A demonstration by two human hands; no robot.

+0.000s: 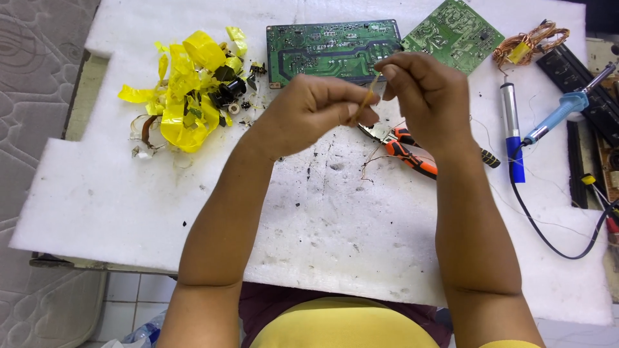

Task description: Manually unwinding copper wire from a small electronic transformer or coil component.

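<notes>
L hand (314,109) and R hand (420,96) raised over white foam sheet (322,225), both pinching thin tan strip (368,96) between fingertips, orange-handled pliers (406,151) lying just below on sheet, green circuit board (332,48) behind, yellow tape scraps (184,90) far L, blue soldering iron (558,113) at R

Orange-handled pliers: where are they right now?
In the head view the orange-handled pliers lie on the white foam sheet just right of centre, partly hidden under the right hand, with the desoldering pump to their right.
</notes>
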